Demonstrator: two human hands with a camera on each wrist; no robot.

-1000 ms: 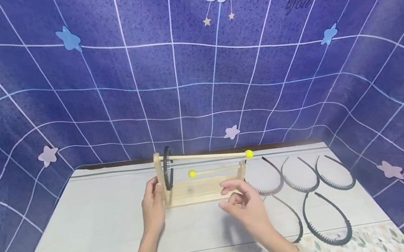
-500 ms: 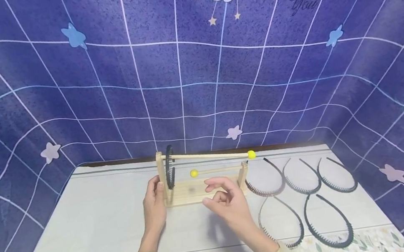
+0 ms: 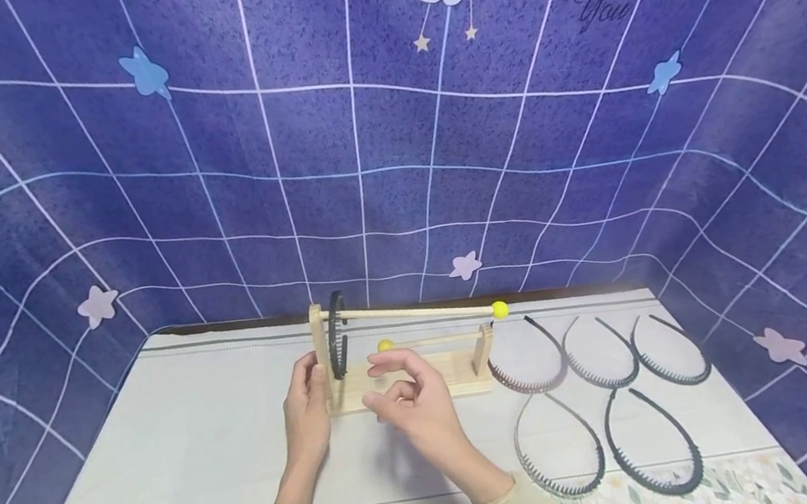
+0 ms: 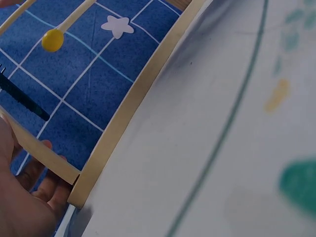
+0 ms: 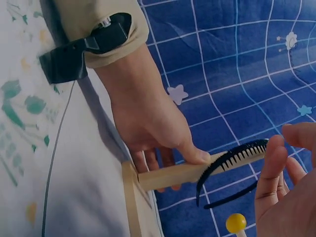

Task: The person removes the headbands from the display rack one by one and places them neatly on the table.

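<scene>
My left hand [image 3: 308,415] grips the left upright [image 5: 173,177] of a pale wooden stand [image 3: 472,376], thumb on one side and fingers behind. A black toothed headband [image 3: 338,352] hangs on the stand's upper rod [image 3: 418,311], close to that upright. In the right wrist view the same headband [image 5: 242,154] shows its teeth beside my right fingertips. My right hand [image 3: 424,418] hovers in front of the stand's base, fingers loosely bent with nothing between them. Behind it, a lower rod ends in a yellow ball [image 3: 385,345], partly covered by the hand.
Several toothed headbands lie on the white tablecloth to the right, among them a brown one [image 3: 529,388], a black one [image 3: 658,481] and a dark one [image 3: 596,438]. A yellow ball [image 3: 500,309] caps the upper rod. A blue gridded curtain [image 3: 397,202] stands behind the table.
My right hand has moved left across the front of the stand, from its right end toward the hanging headband. My left hand keeps its grip on the upright.
</scene>
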